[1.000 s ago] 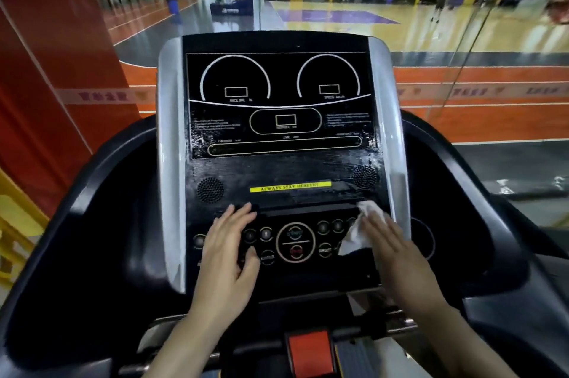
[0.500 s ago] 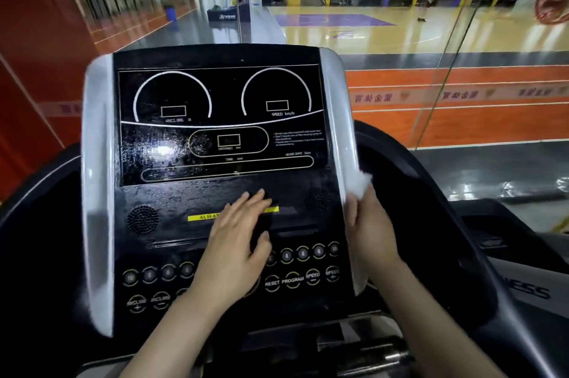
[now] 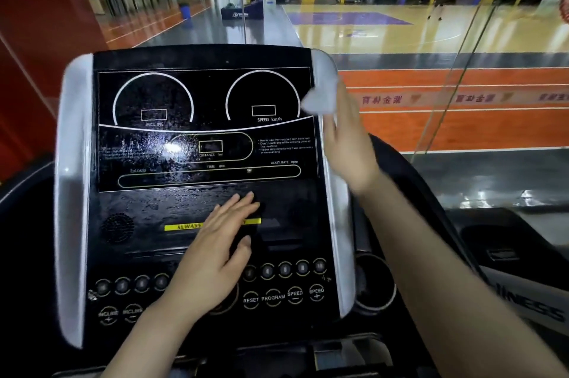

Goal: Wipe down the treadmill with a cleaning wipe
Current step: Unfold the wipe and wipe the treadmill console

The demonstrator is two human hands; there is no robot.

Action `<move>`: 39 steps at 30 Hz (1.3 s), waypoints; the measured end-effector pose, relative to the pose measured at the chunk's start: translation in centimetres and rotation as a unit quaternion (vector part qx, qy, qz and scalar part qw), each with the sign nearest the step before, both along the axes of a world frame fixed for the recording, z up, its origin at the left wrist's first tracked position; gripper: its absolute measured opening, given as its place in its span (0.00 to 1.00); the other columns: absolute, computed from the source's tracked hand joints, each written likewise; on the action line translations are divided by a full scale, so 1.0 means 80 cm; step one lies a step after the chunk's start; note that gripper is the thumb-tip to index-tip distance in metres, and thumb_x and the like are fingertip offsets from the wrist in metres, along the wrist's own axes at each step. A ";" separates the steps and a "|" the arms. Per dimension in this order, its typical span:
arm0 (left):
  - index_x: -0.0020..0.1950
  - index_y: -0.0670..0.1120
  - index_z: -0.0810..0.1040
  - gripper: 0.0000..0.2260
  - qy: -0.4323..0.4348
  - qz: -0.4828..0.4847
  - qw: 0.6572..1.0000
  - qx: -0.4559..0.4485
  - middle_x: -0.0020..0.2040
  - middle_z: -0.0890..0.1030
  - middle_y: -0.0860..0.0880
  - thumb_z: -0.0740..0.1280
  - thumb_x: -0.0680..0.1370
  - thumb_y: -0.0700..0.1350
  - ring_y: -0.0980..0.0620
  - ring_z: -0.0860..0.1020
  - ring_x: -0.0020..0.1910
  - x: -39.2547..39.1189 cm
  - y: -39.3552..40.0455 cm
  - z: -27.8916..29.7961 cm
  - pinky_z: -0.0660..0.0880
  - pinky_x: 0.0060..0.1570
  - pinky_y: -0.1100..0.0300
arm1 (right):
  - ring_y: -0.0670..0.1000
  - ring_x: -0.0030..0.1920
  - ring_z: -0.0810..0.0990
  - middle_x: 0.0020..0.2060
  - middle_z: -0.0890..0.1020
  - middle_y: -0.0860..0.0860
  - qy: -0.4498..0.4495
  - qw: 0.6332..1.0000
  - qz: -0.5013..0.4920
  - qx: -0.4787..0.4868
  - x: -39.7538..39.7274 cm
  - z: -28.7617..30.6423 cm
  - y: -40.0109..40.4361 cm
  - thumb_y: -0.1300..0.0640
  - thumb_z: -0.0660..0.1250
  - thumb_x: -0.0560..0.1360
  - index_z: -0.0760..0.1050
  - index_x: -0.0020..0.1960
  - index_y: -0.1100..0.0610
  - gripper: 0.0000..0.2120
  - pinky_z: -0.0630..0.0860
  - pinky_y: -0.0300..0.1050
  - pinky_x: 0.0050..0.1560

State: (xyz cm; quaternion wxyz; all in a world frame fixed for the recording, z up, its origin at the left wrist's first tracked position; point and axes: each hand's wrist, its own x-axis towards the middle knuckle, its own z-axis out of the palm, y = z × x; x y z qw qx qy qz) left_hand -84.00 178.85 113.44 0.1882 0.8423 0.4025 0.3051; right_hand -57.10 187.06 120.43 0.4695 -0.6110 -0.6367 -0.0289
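Observation:
The treadmill console fills the view: a black panel with dials, round buttons and silver side trims. Wet streaks shine across its display area. My right hand presses a white cleaning wipe against the upper part of the right silver trim. My left hand lies flat, fingers together, on the black panel over a yellow label, holding nothing.
Black handrail arms curve around both sides of the console. A round cup holder sits low to the right of the trim. A glass wall stands behind the console, with a basketball court beyond it.
My right hand has carried the wipe from the button row up along the right silver trim to near its top. My left hand has shifted up from the buttons onto the yellow label.

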 end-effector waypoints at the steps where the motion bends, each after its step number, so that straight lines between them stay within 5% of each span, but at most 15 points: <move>1: 0.75 0.58 0.64 0.23 -0.001 0.000 1.000 0.002 0.76 0.59 0.68 0.57 0.80 0.47 0.66 0.51 0.77 0.000 0.001 0.000 0.44 0.75 0.70 | 0.55 0.76 0.60 0.76 0.60 0.59 0.014 1.000 0.011 0.000 -0.006 -0.038 -0.036 0.59 0.54 0.83 0.51 0.79 0.64 0.27 0.55 0.42 0.75; 5: 0.75 0.59 0.64 0.22 -0.003 0.003 1.000 0.011 0.76 0.59 0.68 0.57 0.81 0.48 0.66 0.52 0.77 0.001 0.001 -0.004 0.45 0.75 0.69 | 0.46 0.76 0.59 0.77 0.60 0.47 0.107 0.990 0.050 -0.074 -0.041 -0.136 -0.171 0.51 0.52 0.83 0.50 0.80 0.54 0.28 0.60 0.40 0.74; 9: 0.75 0.59 0.64 0.22 0.001 0.005 1.000 0.026 0.77 0.59 0.67 0.54 0.80 0.53 0.64 0.52 0.78 0.002 0.001 -0.005 0.46 0.76 0.65 | 0.32 0.70 0.63 0.72 0.65 0.35 0.225 0.970 0.043 -0.084 -0.034 -0.102 -0.165 0.49 0.52 0.83 0.57 0.79 0.49 0.24 0.61 0.29 0.69; 12: 0.75 0.57 0.64 0.23 0.021 0.000 0.999 0.036 0.78 0.59 0.64 0.54 0.80 0.53 0.63 0.52 0.78 0.003 0.001 -0.006 0.46 0.77 0.63 | 0.40 0.65 0.72 0.64 0.76 0.43 0.246 0.964 0.046 -0.094 0.001 -0.034 -0.071 0.51 0.51 0.85 0.72 0.69 0.55 0.19 0.64 0.34 0.66; 14: 0.75 0.55 0.65 0.23 0.040 0.001 0.998 0.048 0.78 0.59 0.61 0.54 0.80 0.52 0.61 0.52 0.79 0.002 0.001 -0.008 0.46 0.77 0.61 | 0.50 0.55 0.76 0.51 0.80 0.49 0.259 0.959 0.042 -0.104 0.016 0.011 -0.006 0.52 0.49 0.85 0.75 0.58 0.59 0.18 0.70 0.39 0.57; 16: 0.76 0.54 0.66 0.23 0.051 0.004 0.997 0.054 0.79 0.58 0.61 0.54 0.80 0.52 0.61 0.52 0.79 0.002 0.001 -0.010 0.45 0.77 0.60 | 0.49 0.50 0.75 0.46 0.79 0.49 0.270 0.956 0.048 -0.102 0.025 0.045 0.044 0.51 0.48 0.85 0.76 0.58 0.60 0.20 0.70 0.34 0.46; 19: 0.76 0.54 0.66 0.23 0.053 0.003 0.997 0.054 0.79 0.58 0.62 0.54 0.80 0.51 0.60 0.52 0.79 0.002 0.004 -0.010 0.46 0.77 0.60 | 0.48 0.56 0.79 0.55 0.83 0.50 0.340 0.927 0.109 -0.115 0.028 0.066 0.078 0.46 0.52 0.81 0.77 0.62 0.58 0.23 0.74 0.42 0.60; 21: 0.75 0.53 0.67 0.22 0.046 0.001 0.998 0.051 0.78 0.59 0.62 0.54 0.80 0.48 0.61 0.52 0.79 0.001 0.005 -0.010 0.46 0.77 0.61 | 0.48 0.63 0.77 0.60 0.81 0.48 0.372 0.914 0.112 -0.119 0.023 0.053 0.062 0.41 0.53 0.80 0.76 0.66 0.53 0.24 0.70 0.52 0.69; 24: 0.75 0.54 0.67 0.22 0.034 -0.002 0.998 0.044 0.78 0.60 0.62 0.55 0.80 0.45 0.61 0.53 0.79 0.001 0.003 -0.007 0.46 0.77 0.62 | 0.43 0.71 0.69 0.69 0.74 0.42 0.372 0.909 0.141 -0.123 0.013 0.010 -0.003 0.35 0.53 0.80 0.68 0.73 0.45 0.26 0.64 0.48 0.72; 29: 0.75 0.54 0.67 0.22 0.027 0.011 0.999 0.043 0.78 0.60 0.61 0.56 0.80 0.43 0.63 0.52 0.78 0.004 0.001 -0.007 0.46 0.77 0.63 | 0.40 0.74 0.60 0.76 0.63 0.45 0.346 0.928 0.096 -0.103 -0.015 -0.079 -0.106 0.55 0.51 0.85 0.55 0.79 0.52 0.23 0.54 0.38 0.75; 32: 0.74 0.54 0.68 0.23 0.019 0.016 0.999 0.041 0.78 0.61 0.61 0.56 0.79 0.43 0.63 0.53 0.78 0.005 0.001 -0.007 0.47 0.78 0.62 | 0.39 0.72 0.64 0.73 0.67 0.41 0.365 0.917 0.059 -0.149 -0.033 -0.114 -0.161 0.52 0.51 0.85 0.59 0.77 0.48 0.21 0.58 0.39 0.74; 36: 0.74 0.52 0.69 0.24 0.022 0.008 0.999 0.049 0.78 0.62 0.58 0.56 0.77 0.41 0.61 0.54 0.78 0.003 0.005 -0.011 0.50 0.78 0.54 | 0.38 0.59 0.75 0.59 0.77 0.37 0.384 0.891 0.035 -0.238 -0.041 -0.141 -0.211 0.48 0.51 0.84 0.67 0.69 0.40 0.16 0.68 0.36 0.60; 39: 0.73 0.51 0.69 0.24 0.010 -0.001 0.999 0.043 0.77 0.63 0.57 0.56 0.77 0.41 0.60 0.54 0.78 -0.001 0.006 -0.014 0.50 0.79 0.53 | 0.39 0.47 0.79 0.47 0.81 0.43 0.321 0.899 -0.007 -0.297 -0.047 -0.162 -0.245 0.49 0.52 0.84 0.73 0.62 0.52 0.14 0.73 0.30 0.48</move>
